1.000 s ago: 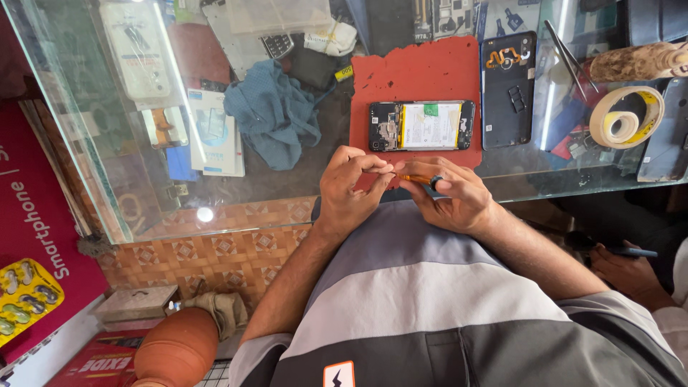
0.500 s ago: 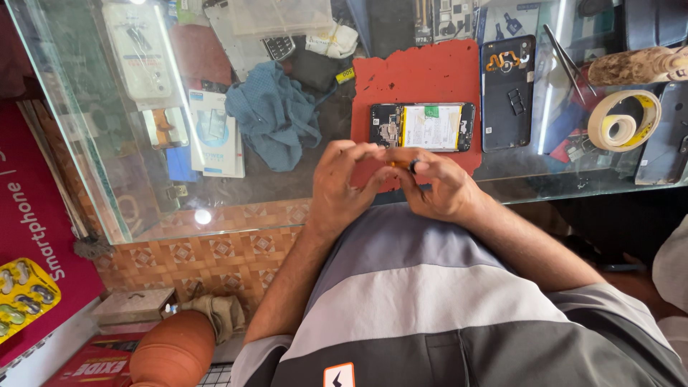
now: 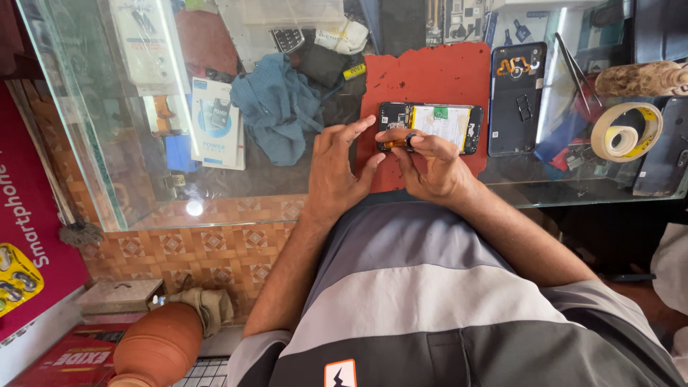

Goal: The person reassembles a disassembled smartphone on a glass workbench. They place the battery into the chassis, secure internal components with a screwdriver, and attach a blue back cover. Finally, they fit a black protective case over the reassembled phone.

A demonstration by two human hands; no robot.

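An opened phone (image 3: 430, 125) with its pale battery showing lies on a red mat (image 3: 423, 79) on the glass counter. My right hand (image 3: 423, 161) pinches a small part with an orange strip and a dark round piece (image 3: 401, 141) just in front of the phone's near edge. My left hand (image 3: 337, 168) hovers beside it at the mat's left edge, fingers spread and holding nothing.
A dark phone back cover (image 3: 516, 97) lies right of the mat, tweezers (image 3: 577, 68) and a tape roll (image 3: 623, 132) further right. A blue cloth (image 3: 276, 107) lies to the left. A clay pot (image 3: 154, 347) stands on the floor below the counter's glass edge (image 3: 236, 222).
Both hands moved forward from the counter's near edge onto the mat. My left hand let go of the small part and spread open; my right hand kept it.
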